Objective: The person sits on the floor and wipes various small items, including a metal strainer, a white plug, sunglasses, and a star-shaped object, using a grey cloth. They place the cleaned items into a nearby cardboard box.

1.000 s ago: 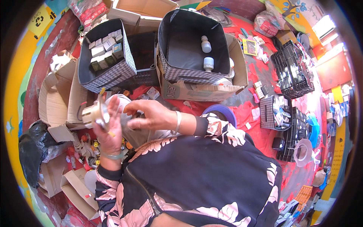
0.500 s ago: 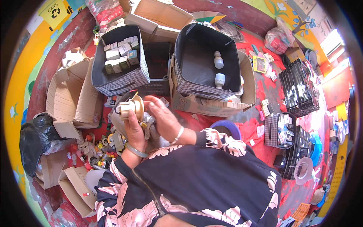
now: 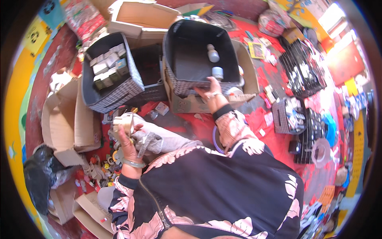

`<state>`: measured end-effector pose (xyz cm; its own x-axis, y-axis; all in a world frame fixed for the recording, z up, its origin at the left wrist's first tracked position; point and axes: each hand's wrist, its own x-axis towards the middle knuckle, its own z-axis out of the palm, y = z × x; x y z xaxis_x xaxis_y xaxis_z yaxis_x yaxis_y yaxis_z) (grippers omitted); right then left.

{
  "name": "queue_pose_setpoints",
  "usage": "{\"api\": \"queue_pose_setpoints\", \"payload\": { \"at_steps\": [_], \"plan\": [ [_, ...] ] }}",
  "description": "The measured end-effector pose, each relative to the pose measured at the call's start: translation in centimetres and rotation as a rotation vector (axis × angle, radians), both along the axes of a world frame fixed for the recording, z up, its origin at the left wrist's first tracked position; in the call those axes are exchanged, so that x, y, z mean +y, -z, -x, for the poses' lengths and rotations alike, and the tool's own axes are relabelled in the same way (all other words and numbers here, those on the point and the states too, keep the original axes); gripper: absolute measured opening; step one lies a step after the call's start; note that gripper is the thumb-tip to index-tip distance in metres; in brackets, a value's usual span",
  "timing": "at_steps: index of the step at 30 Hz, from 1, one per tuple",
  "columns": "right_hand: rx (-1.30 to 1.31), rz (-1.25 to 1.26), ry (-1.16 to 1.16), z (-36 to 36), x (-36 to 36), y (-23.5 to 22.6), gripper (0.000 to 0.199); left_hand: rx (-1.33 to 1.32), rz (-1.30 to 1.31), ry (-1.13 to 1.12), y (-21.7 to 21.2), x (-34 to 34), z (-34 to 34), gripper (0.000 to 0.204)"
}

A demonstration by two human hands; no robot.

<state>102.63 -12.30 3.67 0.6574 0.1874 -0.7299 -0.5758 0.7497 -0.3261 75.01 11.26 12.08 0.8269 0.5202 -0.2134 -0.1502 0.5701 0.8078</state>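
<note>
My left hand (image 3: 129,149) is closed around a gold-coloured round fitting (image 3: 123,120) with a cylindrical body, held above my lap. My right hand (image 3: 210,91) reaches forward to the near wall of a black-lined fabric storage bin (image 3: 187,47). Its fingers bend over the rim, with the thumb along the outside. Inside that bin, close to my right fingers, lie a light bulb (image 3: 217,73) and a second white bulb (image 3: 213,55). A grey knitted cloth (image 3: 150,144) lies beside my left hand, over my leg.
Left of the bin stands another fabric bin (image 3: 113,95) with small boxes inside. An open cardboard box (image 3: 59,115) stands at far left, above a black plastic bag (image 3: 38,175). Loose lamp parts (image 3: 95,167) cover the floor by my left arm. Black crates (image 3: 304,65) stand at right.
My right hand has left the gold fitting and moved forward and right to the bin's rim. My left hand still holds the fitting, now lower and a little left. The whole view has shifted.
</note>
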Motion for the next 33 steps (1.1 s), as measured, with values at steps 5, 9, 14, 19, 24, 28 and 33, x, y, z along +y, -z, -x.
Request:
{"api": "queue_pose_setpoints", "payload": {
  "at_steps": [5,9,14,19,24,28,33],
  "plan": [
    [-0.248,-0.169,0.094,0.5,-0.1,-0.9,0.028,0.024,0.050,0.040,1.3,1.7,1.1,0.061],
    [-0.435,-0.258,0.073,1.8,-3.4,-4.4,0.033,0.059,0.068,0.059,0.4,0.9,1.1,0.061],
    [-0.569,-0.284,0.116,3.4,-6.3,-8.5,0.035,0.075,0.077,0.030,-0.4,0.0,1.0,0.060],
    [-0.706,-0.086,0.180,2.1,-13.3,-12.7,0.029,0.089,0.032,0.029,0.8,1.3,0.8,0.061],
    [-0.800,0.105,0.300,-0.4,-26.7,-13.7,0.024,0.098,0.099,0.058,0.4,1.3,1.2,0.060],
    [-0.822,0.302,0.430,1.1,-34.5,-13.2,0.031,0.123,0.079,0.049,-0.1,0.9,1.3,0.060],
    [-0.729,0.394,0.538,2.2,-43.8,-6.8,0.022,0.163,0.075,0.041,-2.4,-1.0,0.3,0.060]
  ]
}}
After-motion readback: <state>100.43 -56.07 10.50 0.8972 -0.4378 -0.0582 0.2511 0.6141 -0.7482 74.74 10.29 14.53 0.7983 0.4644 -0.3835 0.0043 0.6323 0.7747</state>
